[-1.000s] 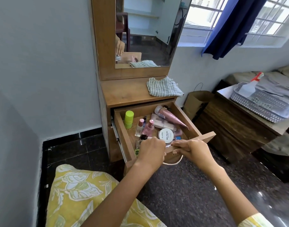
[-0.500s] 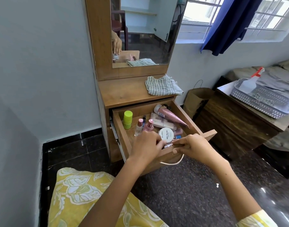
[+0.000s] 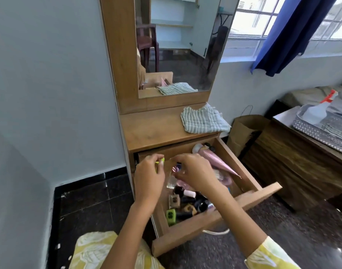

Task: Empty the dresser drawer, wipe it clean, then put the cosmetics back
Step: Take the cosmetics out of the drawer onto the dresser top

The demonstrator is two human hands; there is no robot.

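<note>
Hands over the pulled-out drawer (image 3: 263, 193), still full of cosmetics: left hand (image 3: 149, 175) curls round a green tube (image 3: 160, 163) at its back-left, right hand (image 3: 195, 171) pinches a pink-capped bottle (image 3: 173, 176) mid-drawer, prob. lifting both out w/ emptying barely begun.

Cloth (image 3: 204, 120) on dresser top (image 3: 152, 131) right, open drawer (image 3: 214, 220) below holding cosmetics (image 3: 185, 204), possibly bottles, mirror (image 3: 178, 45) behind.

The wooden drawer (image 3: 249, 177) stands pulled open, crowded with small cosmetics (image 3: 185, 202) and a pink tube (image 3: 218, 162).
</note>
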